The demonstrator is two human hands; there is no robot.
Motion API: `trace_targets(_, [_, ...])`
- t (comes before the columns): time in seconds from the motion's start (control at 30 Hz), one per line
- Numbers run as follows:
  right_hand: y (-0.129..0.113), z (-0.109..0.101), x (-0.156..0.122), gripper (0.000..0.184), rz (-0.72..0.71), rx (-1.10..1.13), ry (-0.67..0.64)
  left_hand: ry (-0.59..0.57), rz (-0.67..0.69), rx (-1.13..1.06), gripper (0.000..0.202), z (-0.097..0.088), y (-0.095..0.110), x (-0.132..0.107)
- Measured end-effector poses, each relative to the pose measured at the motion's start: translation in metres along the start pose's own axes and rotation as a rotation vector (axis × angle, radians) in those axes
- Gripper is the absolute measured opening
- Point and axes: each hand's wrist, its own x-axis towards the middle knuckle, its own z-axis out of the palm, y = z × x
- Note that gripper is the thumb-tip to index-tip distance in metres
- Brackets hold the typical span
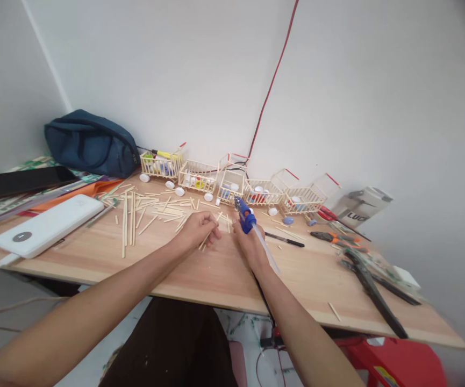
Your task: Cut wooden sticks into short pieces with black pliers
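My left hand (pixel 198 227) rests on the wooden table (pixel 224 274) with its fingers pinched on a thin wooden stick (pixel 207 238). My right hand (pixel 251 243) grips a blue glue gun (pixel 245 214), nozzle pointing away from me and a clear glue stick trailing back over my wrist. The two hands are close together at the middle of the table. Loose wooden sticks (pixel 145 207) lie scattered to the left of my left hand.
A row of small stick-built carts (pixel 232 185) with white wheels stands along the wall. A white power bank (pixel 49 224) and a dark blue bag (pixel 91 142) are at the left. Pliers and cutters (pixel 339 240), a black pen (pixel 284 239) and a box (pixel 363 207) lie at the right.
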Motion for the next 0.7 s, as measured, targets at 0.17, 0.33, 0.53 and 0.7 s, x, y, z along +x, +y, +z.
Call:
trace_targets(0.17, [-0.0005, -0.0006, 0.0001, 0.030, -0.003, -0.005, -0.001, -0.002, 0.007, -0.003, 0.012, -0.0003, -0.0013, 0.0011])
trace_targets(0.33, [-0.0002, -0.0005, 0.0005, 0.030, -0.004, -0.009, 0.003, -0.010, 0.016, -0.007, 0.012, -0.0010, -0.0025, 0.0015])
trace_targets(0.53, [-0.0005, -0.0005, 0.0003, 0.030, 0.003, 0.005, -0.002, -0.013, 0.019, -0.023, 0.012, -0.0013, -0.0030, 0.0017])
trace_targets(0.7, [-0.0022, -0.0014, -0.0006, 0.031, 0.003, 0.013, -0.008, -0.011, 0.009, -0.017, 0.012, -0.0007, -0.0015, 0.0010])
